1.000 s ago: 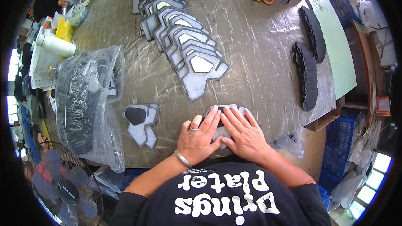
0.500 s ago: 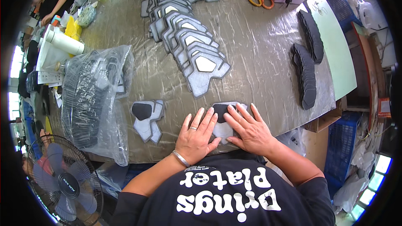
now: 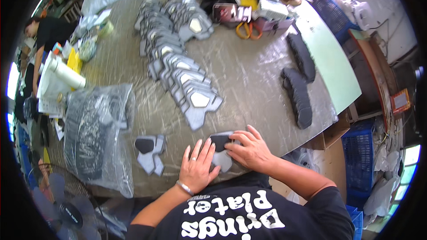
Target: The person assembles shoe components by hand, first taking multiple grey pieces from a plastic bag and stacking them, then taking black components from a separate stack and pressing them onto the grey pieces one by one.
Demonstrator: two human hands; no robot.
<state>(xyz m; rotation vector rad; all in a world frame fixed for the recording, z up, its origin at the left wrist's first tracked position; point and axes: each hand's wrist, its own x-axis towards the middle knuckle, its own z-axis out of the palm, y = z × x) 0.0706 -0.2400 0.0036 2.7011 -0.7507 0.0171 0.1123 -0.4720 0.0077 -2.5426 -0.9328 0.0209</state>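
Note:
On the plastic-covered table right before me lies a flat grey cut piece [image 3: 224, 162] with a black patch [image 3: 217, 142] on its upper part. My left hand [image 3: 199, 166] lies flat at its left side, fingers stretched, a ring and a bracelet on it. From the right, my right hand [image 3: 251, 150] rests on the piece with bent fingers apart, the tips at the patch's right edge; it covers that side. A similar grey piece [image 3: 151, 160] with a black patch lies to the left. Beyond, grey pieces with white patches overlap in a long row [image 3: 194, 116].
Rows of stacked black patches [image 3: 297, 100] lie at the right. A clear plastic bag [image 3: 98, 138] of dark pieces lies left, near a white bottle [image 3: 66, 72] and a fan [image 3: 71, 211]. Orange-handled scissors [image 3: 249, 31] are at the back. Another person [image 3: 51, 33] stands far left.
The view has shifted, so the table sits lower and further left. My right hand's fingers, flat before, now bend at the black patch's right edge. My left hand stays flat.

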